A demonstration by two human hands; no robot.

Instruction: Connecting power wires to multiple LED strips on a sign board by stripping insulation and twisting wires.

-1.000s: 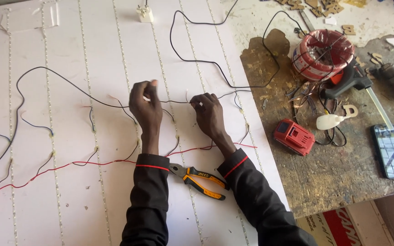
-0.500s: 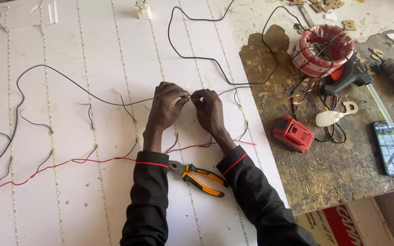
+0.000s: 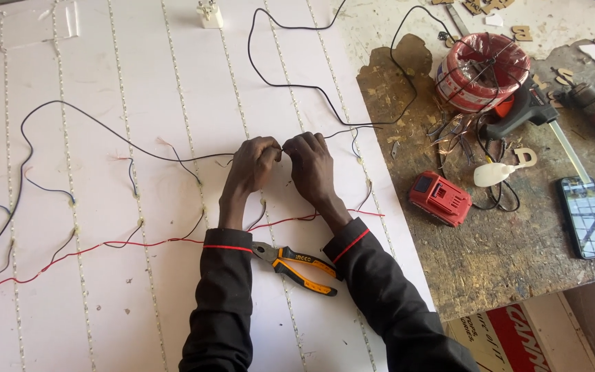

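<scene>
Pinching together at the middle of the frame, the left hand point(image 3: 255, 165) and right hand point(image 3: 311, 164) are closed fingertip to fingertip on a black wire point(image 3: 125, 141), which is held just above a white board point(image 3: 105, 289) crossed by thin light strips. A red wire point(image 3: 105, 245) is stretched across the board below the wrists, and orange-handled pliers point(image 3: 297, 265) are laid between the dark sleeves. At the right of the frame, a red battery pack point(image 3: 440, 198), a red wire coil point(image 3: 480, 72) and a phone point(image 3: 585, 217) are set on the worn counter point(image 3: 518, 269).
</scene>
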